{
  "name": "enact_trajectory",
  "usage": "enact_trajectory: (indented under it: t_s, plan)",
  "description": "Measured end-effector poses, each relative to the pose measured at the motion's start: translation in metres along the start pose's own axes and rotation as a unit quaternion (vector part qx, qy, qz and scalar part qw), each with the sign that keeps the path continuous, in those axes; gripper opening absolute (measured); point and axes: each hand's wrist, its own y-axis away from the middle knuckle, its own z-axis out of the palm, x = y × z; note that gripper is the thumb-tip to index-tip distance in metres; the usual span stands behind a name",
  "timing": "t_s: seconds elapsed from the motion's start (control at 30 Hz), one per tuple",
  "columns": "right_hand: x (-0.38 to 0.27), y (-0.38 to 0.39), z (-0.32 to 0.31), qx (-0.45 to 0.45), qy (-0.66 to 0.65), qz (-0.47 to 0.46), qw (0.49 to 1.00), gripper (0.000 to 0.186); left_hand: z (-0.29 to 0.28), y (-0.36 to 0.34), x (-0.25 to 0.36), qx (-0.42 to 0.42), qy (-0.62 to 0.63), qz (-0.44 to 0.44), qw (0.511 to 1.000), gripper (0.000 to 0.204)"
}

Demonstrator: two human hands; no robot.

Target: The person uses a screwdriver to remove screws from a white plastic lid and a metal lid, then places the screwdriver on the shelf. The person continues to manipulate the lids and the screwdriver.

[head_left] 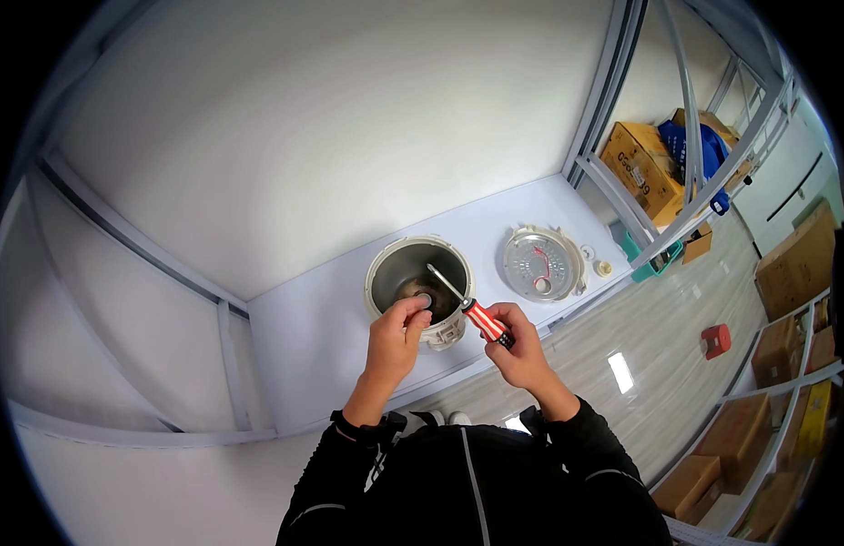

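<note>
A white rice cooker body (394, 270) with a grey inside stands on the white table, its top uncovered. Over its near rim, my left hand (392, 344) pinches a small round grey piece (426, 298) between thumb and fingertips; what exactly it is cannot be made out. My right hand (522, 353) is closed around the red-and-white striped handle of a screwdriver (484, 320). The screwdriver's metal shaft slants up and left over the opening, its tip above the pot. The bottom of the cooker is dark and partly hidden by my left fingers.
Right of the cooker lies a round lid (520, 262) with a perforated metal plate and a red wire (545, 259) on it. Small round parts (603, 268) sit beside it on the table (313, 318). Frame posts, cardboard boxes (642, 173) and a red stool (715, 341) are farther right.
</note>
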Motion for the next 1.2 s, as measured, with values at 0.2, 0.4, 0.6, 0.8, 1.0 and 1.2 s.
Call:
enact_trajectory:
  t_s: [0.2, 0.4, 0.6, 0.8, 1.0, 1.2]
  plan:
    - [0.003, 0.002, -0.005, -0.007, 0.014, 0.005, 1.0, 0.041, -0.004, 0.001, 0.005, -0.021, -0.009, 0.0, 1.0, 0.015]
    - [0.004, 0.004, -0.004, 0.001, 0.006, 0.01, 1.0, 0.041, -0.002, 0.001, 0.008, -0.028, -0.025, 0.049, 0.998, 0.016]
    - [0.002, 0.004, -0.01, -0.023, 0.033, 0.021, 0.999, 0.04, -0.001, -0.002, 0.004, 0.003, -0.066, 0.046, 0.997, 0.016]
    - [-0.009, 0.003, -0.017, -0.066, 0.082, 0.03, 0.994, 0.041, -0.003, -0.004, 0.004, 0.009, -0.109, 0.016, 0.994, 0.012]
    - [-0.015, 0.003, -0.018, -0.062, 0.158, 0.016, 0.985, 0.039, -0.002, -0.006, -0.006, 0.031, -0.136, 0.021, 0.99, 0.013]
    - [-0.016, 0.006, -0.024, -0.058, 0.185, 0.032, 0.98, 0.04, -0.002, -0.007, -0.009, 0.043, -0.147, 0.03, 0.988, 0.014]
